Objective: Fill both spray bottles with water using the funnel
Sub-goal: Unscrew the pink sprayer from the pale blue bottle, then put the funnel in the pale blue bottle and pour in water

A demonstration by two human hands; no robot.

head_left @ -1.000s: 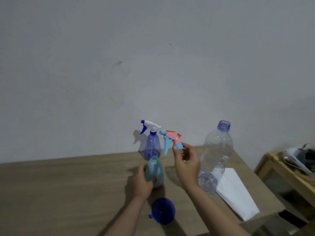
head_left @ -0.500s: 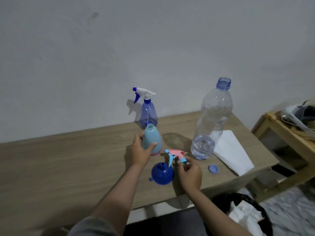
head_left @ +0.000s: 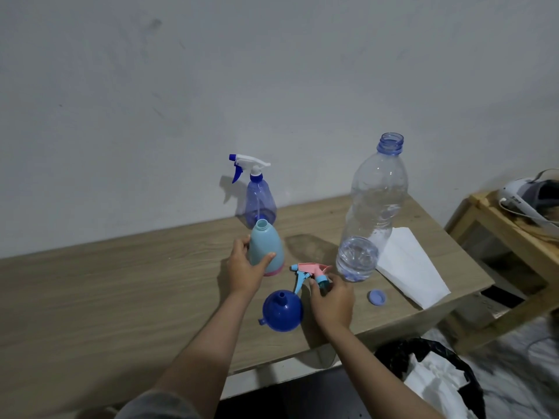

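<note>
My left hand (head_left: 243, 272) grips the light blue spray bottle (head_left: 266, 247), which stands upright on the table with its neck uncovered. The pink and blue spray head (head_left: 311, 272) is down at the table just right of that bottle, with my right hand (head_left: 332, 300) closed around its collar. A dark blue funnel (head_left: 282, 311) rests upside down, spout up, between my two wrists. Farther back by the wall stands a translucent purple spray bottle (head_left: 259, 201) with its white and blue head on. A large clear water bottle (head_left: 373, 207), uncapped, stands to the right with a little water at its bottom.
The wooden table (head_left: 121, 297) ends close to my body and at the right. A blue cap (head_left: 377, 297) and white folded paper (head_left: 408, 270) lie near the right edge. A low wooden stand (head_left: 511, 237) and a black-lined bin (head_left: 435, 379) are beyond it.
My right hand has brought the spray head down from above the light blue bottle to the table beside the funnel. My left hand stays on the bottle. The view has tilted downward.
</note>
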